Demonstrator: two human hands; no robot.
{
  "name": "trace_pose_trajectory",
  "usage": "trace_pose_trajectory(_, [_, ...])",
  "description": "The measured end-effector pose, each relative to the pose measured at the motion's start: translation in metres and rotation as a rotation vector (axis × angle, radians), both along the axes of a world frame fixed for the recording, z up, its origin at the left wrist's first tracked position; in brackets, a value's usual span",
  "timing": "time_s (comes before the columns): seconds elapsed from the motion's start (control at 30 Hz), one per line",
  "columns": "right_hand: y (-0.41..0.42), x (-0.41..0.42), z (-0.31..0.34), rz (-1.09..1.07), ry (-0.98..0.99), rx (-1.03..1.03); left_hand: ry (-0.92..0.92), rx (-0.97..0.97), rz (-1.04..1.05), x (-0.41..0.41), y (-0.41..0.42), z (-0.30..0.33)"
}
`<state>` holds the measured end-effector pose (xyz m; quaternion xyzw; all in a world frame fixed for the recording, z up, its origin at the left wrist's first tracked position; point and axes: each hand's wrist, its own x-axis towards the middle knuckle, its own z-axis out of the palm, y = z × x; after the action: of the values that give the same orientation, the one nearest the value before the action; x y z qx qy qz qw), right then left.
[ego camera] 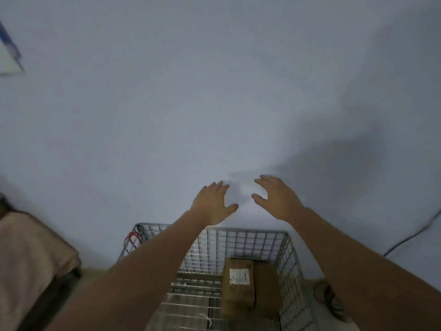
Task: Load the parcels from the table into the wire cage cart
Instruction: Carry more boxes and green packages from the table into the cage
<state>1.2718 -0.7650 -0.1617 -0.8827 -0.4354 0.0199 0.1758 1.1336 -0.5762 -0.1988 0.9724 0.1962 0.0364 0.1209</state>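
Observation:
A wire cage cart (284, 254) stands against a pale wall at the bottom centre. On its floor, at the right side, lies a brown cardboard parcel (241, 299) with a white label on top. Both my arms reach forward over the cart. My left hand (211, 203) and my right hand (276, 198) hover above the cart's far rim with fingers spread and palms facing each other. Nothing is between them. The picture is blurred.
A pale wall (214, 91) fills most of the view. At the left edge stands a table (28, 254) with a beige top. A dark cable (415, 232) runs down the wall at the right. Something red (133, 237) hangs at the cart's far left corner.

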Motion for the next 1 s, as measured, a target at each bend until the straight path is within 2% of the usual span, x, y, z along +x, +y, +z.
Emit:
trace_pose_trajectory(0.17, [0.014,-0.061,0.105,0.138,-0.07,-0.068,-0.049,0.113,0.109,-0.093,0.015,0.11])
trace_pose_trajectory(0.33, [0.05,-0.154,0.149,0.349,-0.109,-0.094,-0.079,0.192,0.285,-0.223,0.01,0.169])
trace_pose_trajectory(0.6, [0.124,-0.353,0.164,0.708,-0.114,-0.1,-0.039,0.281,0.624,-0.451,0.003,0.193])
trace_pose_trajectory(0.77, [0.16,-0.491,0.174,0.924,-0.168,-0.081,-0.028,0.256,0.797,-0.596,-0.006,0.201])
trace_pose_trajectory(1.0, [0.202,-0.647,0.175,1.048,-0.182,-0.05,0.051,0.189,1.011,-0.749,0.003,0.209])
